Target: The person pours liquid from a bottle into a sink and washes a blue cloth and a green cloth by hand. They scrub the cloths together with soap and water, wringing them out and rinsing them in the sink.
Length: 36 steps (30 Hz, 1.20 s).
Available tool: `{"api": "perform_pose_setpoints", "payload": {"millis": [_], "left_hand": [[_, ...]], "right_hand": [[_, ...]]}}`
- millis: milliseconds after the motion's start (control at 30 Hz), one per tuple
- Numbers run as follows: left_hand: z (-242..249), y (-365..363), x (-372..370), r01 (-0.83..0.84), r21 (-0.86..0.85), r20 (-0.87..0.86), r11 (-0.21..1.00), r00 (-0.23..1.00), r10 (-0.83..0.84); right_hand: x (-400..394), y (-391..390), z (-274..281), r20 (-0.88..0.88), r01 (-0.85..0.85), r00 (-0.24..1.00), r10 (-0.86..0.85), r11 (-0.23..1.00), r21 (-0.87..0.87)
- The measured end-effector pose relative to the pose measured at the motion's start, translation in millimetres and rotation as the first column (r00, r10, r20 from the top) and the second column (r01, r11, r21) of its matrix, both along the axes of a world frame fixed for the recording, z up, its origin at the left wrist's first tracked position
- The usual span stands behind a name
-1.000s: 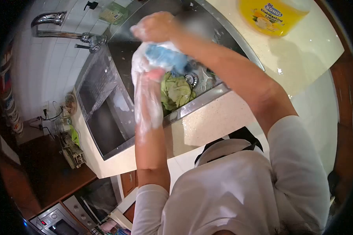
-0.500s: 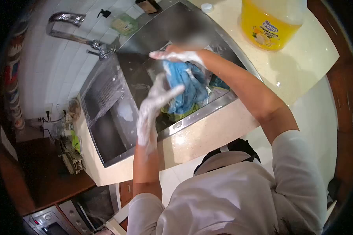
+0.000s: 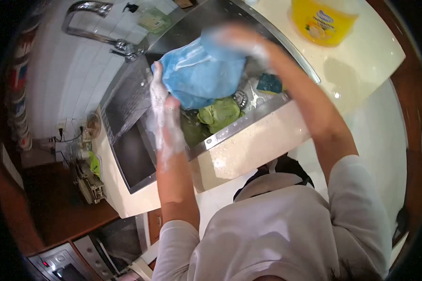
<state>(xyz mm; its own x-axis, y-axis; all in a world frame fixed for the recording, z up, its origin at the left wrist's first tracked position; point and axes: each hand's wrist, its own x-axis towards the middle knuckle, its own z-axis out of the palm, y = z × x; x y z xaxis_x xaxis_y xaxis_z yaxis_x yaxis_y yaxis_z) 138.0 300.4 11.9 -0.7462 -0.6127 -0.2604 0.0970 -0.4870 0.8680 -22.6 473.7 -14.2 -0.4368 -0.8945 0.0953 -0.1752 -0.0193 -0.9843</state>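
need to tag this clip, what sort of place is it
Most likely a home kitchen: a steel sink with a tap on a tiled wall, dishwashing liquid on the counter, soapy hands washing a blue cloth.

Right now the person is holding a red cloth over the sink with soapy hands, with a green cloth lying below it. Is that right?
Not quite. In the head view the held cloth is blue, not red. The soapy hands, the sink and the green cloth lying below are as you say.

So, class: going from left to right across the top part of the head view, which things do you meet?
Tap → left hand → blue cloth → right hand → yellow dish soap bottle.
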Motion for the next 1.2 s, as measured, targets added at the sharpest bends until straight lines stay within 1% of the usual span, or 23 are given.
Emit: {"api": "perform_pose_setpoints", "payload": {"millis": [33,67,133,167,267,300,333,433,600,633,667,700,733,767,800,867,967,1000,1033,1067,1133,1167,1200], "left_hand": [[-15,10,-5,0.035,0.156,0.007,0.987,0.999,-0.037],[-37,12,-16,0.113,0.156,-0.023,0.981,0.994,-0.111],[-53,-20,-26,0.587,0.603,-0.063,0.54,0.71,-0.702],[-62,-10,-27,0.647,0.541,-0.138,0.538,0.699,-0.702],[-66,20,-36,0.503,0.289,-0.107,0.815,0.863,-0.494],[-63,26,-38,0.44,0.251,-0.103,0.862,0.898,-0.428],[-59,30,-40,0.384,0.232,-0.102,0.894,0.923,-0.37],[-45,36,-34,0.313,0.211,-0.126,0.926,0.948,-0.291],[-28,45,3,0.388,-0.064,-0.161,0.919,0.905,-0.394],[3,65,7,0.256,0.152,0.137,0.955,0.951,-0.277],[3,66,15,0.262,0.137,0.097,0.955,0.956,-0.277],[1,57,22,0.355,0.207,0.117,0.912,0.916,-0.383],[-1,49,28,0.438,0.279,0.129,0.854,0.865,-0.485],[0,52,28,0.515,-0.005,0.304,0.857,0.817,-0.49],[-25,29,20,0.599,-0.399,0.449,0.694,0.788,-0.422],[0,30,4,0.66,-0.567,0.399,0.494,0.744,-0.536],[41,47,-19,0.539,-0.647,0.488,0.539,0.836,-0.25],[50,48,-24,0.507,-0.653,0.508,0.563,0.844,-0.172],[55,46,-28,0.41,-0.669,0.446,0.62,0.889,-0.107],[57,41,-30,0.31,-0.676,0.385,0.669,0.922,-0.039],[61,16,-24,0.198,-0.667,0.294,0.718,0.956,0.009],[60,-4,-15,0.135,-0.56,0.245,0.817,0.97,0.008],[55,-20,-7,0.071,-0.437,0.193,0.897,0.981,0.017]], "right_hand": [[32,-10,1,-0.61,0.174,0.731,-0.307,0.947,-0.268],[65,-40,-8,-0.775,0.182,0.537,-0.333,0.943,-0.279],[155,-86,1,-0.685,0.257,0.689,-0.237,0.964,-0.075],[148,-80,5,-0.683,0.272,0.688,-0.244,0.96,-0.069],[100,-51,36,-0.755,0.321,0.626,-0.196,0.947,0.02],[51,-51,25,-0.825,0.285,0.49,-0.28,0.946,-0.152],[57,-49,28,-0.827,0.275,0.492,-0.273,0.95,-0.149],[68,-42,29,-0.773,0.428,0.422,-0.473,0.856,-0.29],[70,-42,4,-0.77,0.225,0.294,-0.566,0.824,-0.519],[47,-30,10,-0.777,0.421,0.47,-0.419,0.88,-0.22],[18,-17,15,-0.7,0.525,0.648,-0.301,0.842,0.124],[5,-19,5,-0.704,0.527,0.641,-0.305,0.842,0.115],[-2,-24,-13,-0.623,0.193,0.765,-0.162,0.981,-0.018],[-6,-25,-22,-0.565,-0.155,0.825,0.028,0.972,-0.177],[1,-30,-6,-0.566,-0.153,0.824,0.027,0.972,-0.176],[32,-50,57,-0.547,-0.095,0.762,0.347,0.895,0.435],[54,-47,98,-0.024,0.149,0.988,-0.151,0.987,-0.066],[49,-66,95,0.234,0.313,0.918,-0.32,0.947,0.069],[44,-73,64,0.216,0.199,0.968,-0.129,0.917,-0.345],[42,-73,36,0.121,0.056,0.992,0.04,0.716,-0.696],[44,-52,22,0.087,-0.05,0.994,0.07,0.977,-0.209],[42,-37,6,-0.006,-0.049,0.999,0.05,0.998,0.049],[32,-17,-1,-0.192,-0.18,0.954,0.23,0.953,0.245]]}}
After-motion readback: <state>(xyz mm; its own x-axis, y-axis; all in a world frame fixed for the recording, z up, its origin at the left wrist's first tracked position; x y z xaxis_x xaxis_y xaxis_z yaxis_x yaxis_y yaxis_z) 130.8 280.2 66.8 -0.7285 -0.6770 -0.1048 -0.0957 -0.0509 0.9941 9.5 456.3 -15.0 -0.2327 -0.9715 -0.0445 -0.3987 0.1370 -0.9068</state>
